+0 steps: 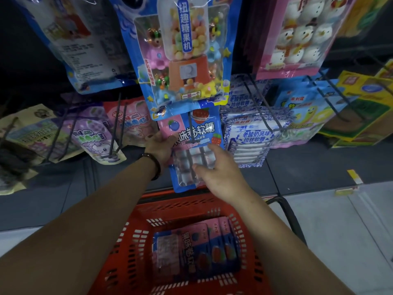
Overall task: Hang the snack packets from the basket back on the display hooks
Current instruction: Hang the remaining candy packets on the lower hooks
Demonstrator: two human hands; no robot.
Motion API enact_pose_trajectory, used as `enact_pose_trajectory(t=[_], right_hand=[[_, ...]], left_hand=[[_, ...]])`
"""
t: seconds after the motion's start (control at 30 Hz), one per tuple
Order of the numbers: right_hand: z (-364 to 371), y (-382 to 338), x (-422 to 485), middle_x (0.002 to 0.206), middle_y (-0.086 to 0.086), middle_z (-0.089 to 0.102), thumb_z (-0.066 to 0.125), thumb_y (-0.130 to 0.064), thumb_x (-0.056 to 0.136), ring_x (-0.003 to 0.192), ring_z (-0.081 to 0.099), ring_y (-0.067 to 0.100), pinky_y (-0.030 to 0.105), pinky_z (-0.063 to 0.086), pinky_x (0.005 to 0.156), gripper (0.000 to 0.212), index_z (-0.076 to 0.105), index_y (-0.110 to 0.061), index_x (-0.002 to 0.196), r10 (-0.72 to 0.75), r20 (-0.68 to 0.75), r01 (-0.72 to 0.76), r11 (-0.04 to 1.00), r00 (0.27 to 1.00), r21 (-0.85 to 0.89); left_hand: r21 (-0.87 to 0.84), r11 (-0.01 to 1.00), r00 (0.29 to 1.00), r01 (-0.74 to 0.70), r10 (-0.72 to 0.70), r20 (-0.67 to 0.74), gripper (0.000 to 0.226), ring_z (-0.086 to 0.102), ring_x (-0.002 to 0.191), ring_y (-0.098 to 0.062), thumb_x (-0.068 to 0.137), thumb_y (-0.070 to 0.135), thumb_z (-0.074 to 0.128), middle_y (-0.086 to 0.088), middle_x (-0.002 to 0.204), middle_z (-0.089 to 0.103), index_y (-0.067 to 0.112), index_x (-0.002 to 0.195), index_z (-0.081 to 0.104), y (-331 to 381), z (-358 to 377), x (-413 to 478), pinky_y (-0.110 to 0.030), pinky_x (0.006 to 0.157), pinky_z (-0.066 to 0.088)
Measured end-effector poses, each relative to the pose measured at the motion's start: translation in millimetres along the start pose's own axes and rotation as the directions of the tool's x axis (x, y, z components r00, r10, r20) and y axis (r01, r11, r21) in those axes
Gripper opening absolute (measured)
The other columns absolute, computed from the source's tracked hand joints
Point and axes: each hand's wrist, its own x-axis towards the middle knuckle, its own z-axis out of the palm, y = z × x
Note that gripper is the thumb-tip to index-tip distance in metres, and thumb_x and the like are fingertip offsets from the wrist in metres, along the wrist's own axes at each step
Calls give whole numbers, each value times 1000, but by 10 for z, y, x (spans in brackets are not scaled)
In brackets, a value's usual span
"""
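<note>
- The bare left arm comes in from 8 o'clock and reaches toward 1 o'clock. The left hand (162, 145) grips the snack packet (192, 129) at its 9 o'clock edge, thumb on the front.
- The bare right arm comes in from 5 o'clock toward 11 o'clock. The right hand (221, 177) lies palm-down, fingers straight and spread on the packet's front.

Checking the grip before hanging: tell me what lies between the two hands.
The pink-and-blue snack packet lies between them in the head view: the left hand holds its left edge, the right hand touches its lower right front.
</note>
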Motion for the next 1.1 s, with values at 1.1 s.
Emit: enact_pose_trajectory(t=[1.1], right_hand=[[325, 485, 200, 122, 3, 68, 69, -21, 98, 112, 65, 16, 22, 46, 99, 31, 67, -21, 129, -44, -34, 41, 995, 998, -96]], left_hand=[[508, 848, 986, 152, -93, -139, 39, 65, 120, -37, 93, 23, 66, -19, 132, 66, 8, 128, 65, -522, -209, 299, -47, 102, 55]])
